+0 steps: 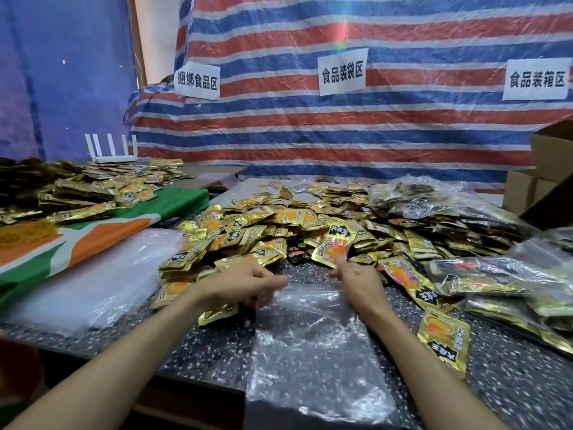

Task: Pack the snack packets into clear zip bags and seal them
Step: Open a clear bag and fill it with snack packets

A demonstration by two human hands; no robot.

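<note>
An empty clear zip bag [313, 346] lies flat on the speckled dark table [204, 346] in front of me, its mouth toward the heap. My left hand [248, 285] pinches the bag's top left edge. My right hand [356, 280] holds a gold snack packet [333, 246] by its lower corner, lifted just above the bag's mouth. Behind both hands spreads a large heap of gold snack packets [263, 228].
Filled clear bags [483, 274] pile up at the right. A stack of empty clear bags [102, 280] lies at the left on a green, orange and white cloth [102, 240]. More packets [77, 193] and a white router [113, 156] sit far left; cardboard boxes [548, 162] stand far right.
</note>
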